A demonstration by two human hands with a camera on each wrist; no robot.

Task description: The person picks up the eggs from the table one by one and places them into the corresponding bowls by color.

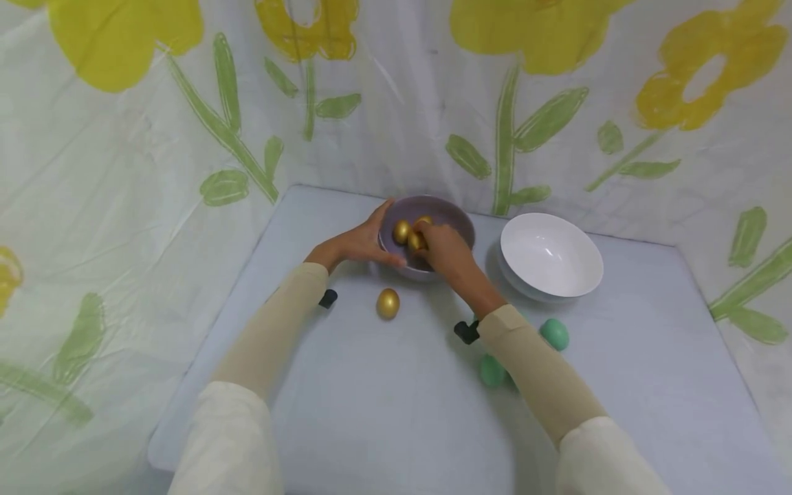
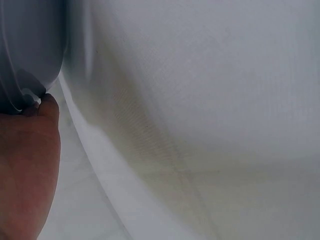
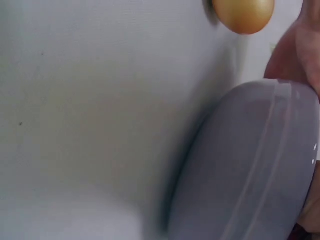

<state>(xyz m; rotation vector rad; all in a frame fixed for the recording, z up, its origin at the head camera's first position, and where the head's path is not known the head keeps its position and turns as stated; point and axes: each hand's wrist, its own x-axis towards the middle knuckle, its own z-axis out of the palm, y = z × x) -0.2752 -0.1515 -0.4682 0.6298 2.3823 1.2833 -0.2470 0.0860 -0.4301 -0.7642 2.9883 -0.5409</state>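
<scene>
A grey-purple bowl (image 1: 456, 218) stands near the back of the table, with several golden eggs inside. My left hand (image 1: 361, 242) grips its left side, thumb along the near rim and fingers toward the far rim. In the left wrist view, that hand (image 2: 27, 165) lies against the bowl's wall (image 2: 35, 45). Reaching in over the right rim, my right hand (image 1: 447, 249) pinches a golden egg (image 1: 416, 240) within the bowl. Beside it lies another golden egg (image 1: 401, 232). One more golden egg (image 1: 388, 303) lies on the table in front of the bowl.
To the right of the grey-purple bowl stands a white bowl (image 1: 551, 258). Several green eggs, among them one green egg (image 1: 554, 334) at the right, lie around my right forearm, which partly hides them. A flower-printed curtain (image 1: 396, 137) hangs behind the white table (image 1: 371, 412).
</scene>
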